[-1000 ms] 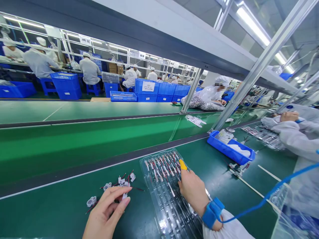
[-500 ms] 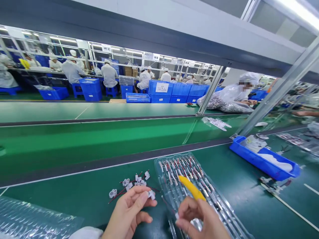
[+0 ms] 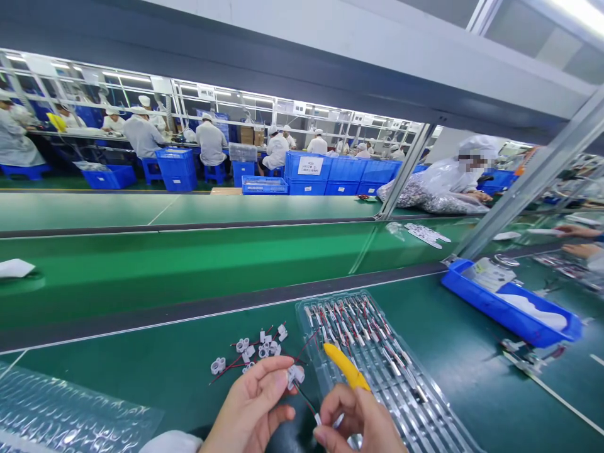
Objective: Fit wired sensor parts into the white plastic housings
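Observation:
My left hand (image 3: 257,402) pinches a small grey-white plastic fitting (image 3: 296,376) between thumb and index finger. Thin dark wires (image 3: 306,399) run from it to a small white end piece (image 3: 317,418), which my right hand (image 3: 361,418) grips between thumb and finger. A yellow finger cover (image 3: 346,367) points up and left from the right hand. Just beyond the left hand lies a loose group of similar fittings (image 3: 245,345) with red and dark wires. Under and behind the right hand is a clear plastic tray (image 3: 425,421) holding rows of slim wired parts (image 3: 349,318).
Another clear ribbed tray (image 3: 70,409) lies at the lower left. At the right stands a blue bin (image 3: 514,308) with white items. Beyond the bench runs a green conveyor belt (image 3: 212,258), and a metal post (image 3: 528,170) rises at its edge. A co-worker's hands (image 3: 578,239) show at far right.
My right hand has shifted left and slightly down, closer to the left hand. The fitting has turned, showing the wires between both hands. A white item has appeared on the belt at left.

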The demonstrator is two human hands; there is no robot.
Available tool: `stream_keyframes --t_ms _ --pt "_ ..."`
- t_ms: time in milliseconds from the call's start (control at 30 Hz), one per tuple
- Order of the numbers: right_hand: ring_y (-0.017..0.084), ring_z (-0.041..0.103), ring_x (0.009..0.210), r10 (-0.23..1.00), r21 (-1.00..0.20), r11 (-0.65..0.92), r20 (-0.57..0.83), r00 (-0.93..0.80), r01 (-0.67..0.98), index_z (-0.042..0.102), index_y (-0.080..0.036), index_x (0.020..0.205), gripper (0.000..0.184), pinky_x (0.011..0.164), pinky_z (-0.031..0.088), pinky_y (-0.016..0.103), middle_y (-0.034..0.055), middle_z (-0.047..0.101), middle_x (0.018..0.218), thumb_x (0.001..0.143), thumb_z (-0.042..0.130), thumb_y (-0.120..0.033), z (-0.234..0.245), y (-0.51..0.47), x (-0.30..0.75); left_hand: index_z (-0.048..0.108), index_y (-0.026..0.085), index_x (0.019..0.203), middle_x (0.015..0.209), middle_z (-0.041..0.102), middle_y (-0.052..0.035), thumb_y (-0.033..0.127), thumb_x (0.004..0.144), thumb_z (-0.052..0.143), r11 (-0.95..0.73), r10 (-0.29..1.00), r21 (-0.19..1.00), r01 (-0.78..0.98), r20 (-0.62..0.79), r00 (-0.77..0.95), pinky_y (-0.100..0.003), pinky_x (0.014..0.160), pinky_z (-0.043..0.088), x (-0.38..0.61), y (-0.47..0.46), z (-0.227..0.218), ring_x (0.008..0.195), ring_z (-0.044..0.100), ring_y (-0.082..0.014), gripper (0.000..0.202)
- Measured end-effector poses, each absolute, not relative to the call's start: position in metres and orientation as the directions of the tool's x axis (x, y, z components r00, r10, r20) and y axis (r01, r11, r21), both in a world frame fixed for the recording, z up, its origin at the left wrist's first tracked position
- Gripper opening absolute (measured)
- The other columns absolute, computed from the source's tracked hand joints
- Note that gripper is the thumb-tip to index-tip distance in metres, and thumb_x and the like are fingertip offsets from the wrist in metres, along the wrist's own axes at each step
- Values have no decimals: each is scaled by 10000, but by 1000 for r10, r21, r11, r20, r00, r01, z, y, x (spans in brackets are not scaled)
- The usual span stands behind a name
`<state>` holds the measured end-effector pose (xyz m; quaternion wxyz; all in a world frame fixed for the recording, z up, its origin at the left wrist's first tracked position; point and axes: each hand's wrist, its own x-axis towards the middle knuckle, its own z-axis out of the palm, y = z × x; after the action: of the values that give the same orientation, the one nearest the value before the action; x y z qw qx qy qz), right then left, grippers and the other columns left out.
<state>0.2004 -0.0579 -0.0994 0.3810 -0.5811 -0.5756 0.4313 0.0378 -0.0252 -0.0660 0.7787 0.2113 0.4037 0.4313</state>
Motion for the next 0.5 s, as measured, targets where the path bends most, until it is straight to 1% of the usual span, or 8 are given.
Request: stream_keyframes --t_ms 100,167,233,267,333,400,467,500 --pt "80 482 429 999 -939 -38 -42 -3 342 508 -209 604 118 440 386 188 -42 567 571 570 584 -125 -110 -57 197 679 178 830 777 692 -33 315 538 820 471 870 781 -410 -337 359 -165 599 471 37 -25 -78 701 593 -110 351" --pt "98 532 485 1000 -955 9 10 2 296 525 -210 647 102 490 427 197 -30 593 608 599 583 -142 -115 -58 195 686 188 840 808 699 -48 326 576 795 399 870 865 -302 -254 423 -179 635 466 36 -25 -84 736 605 -131 317" --pt "115 577 562 998 -964 64 67 4 259 549 -210 701 82 559 462 209 -12 625 665 639 589 -175 -117 -58 194 700 194 817 879 688 -65 373 663 719 305 868 934 -185 -193 458 -194 635 465 34 -24 -88 747 604 -147 237" --pt "120 584 572 995 -960 96 101 4 263 558 -211 705 72 571 469 211 -9 631 663 648 599 -195 -117 -57 195 707 195 784 899 678 -69 390 700 677 249 876 959 -135 -164 454 -198 628 463 33 -24 -88 750 599 -152 214" --pt "131 594 587 982 -932 172 189 23 320 579 -214 700 73 585 478 215 -3 644 659 649 625 -239 -111 -55 200 709 200 711 873 653 -64 391 742 624 136 904 989 -51 -103 415 -205 642 462 31 -22 -86 764 587 -160 212" --pt "145 602 633 946 -879 241 308 105 412 600 -224 746 98 611 484 224 7 657 709 668 621 -279 -100 -53 208 707 210 691 786 609 -47 376 752 609 45 927 998 39 -56 371 -213 652 461 29 -22 -84 755 574 -164 203" --pt "144 594 654 895 -823 232 390 219 519 604 -241 810 121 618 478 220 4 654 752 699 603 -288 -84 -52 215 708 221 698 748 568 -37 374 766 587 -16 943 990 140 -31 331 -217 623 459 27 -22 -82 717 564 -162 207" --pt "133 578 617 878 -802 211 407 251 559 602 -251 820 113 591 470 209 -9 642 728 713 597 -284 -77 -54 216 710 229 705 742 559 -35 373 771 580 -44 948 983 180 -16 317 -217 604 457 26 -22 -82 705 562 -161 205"
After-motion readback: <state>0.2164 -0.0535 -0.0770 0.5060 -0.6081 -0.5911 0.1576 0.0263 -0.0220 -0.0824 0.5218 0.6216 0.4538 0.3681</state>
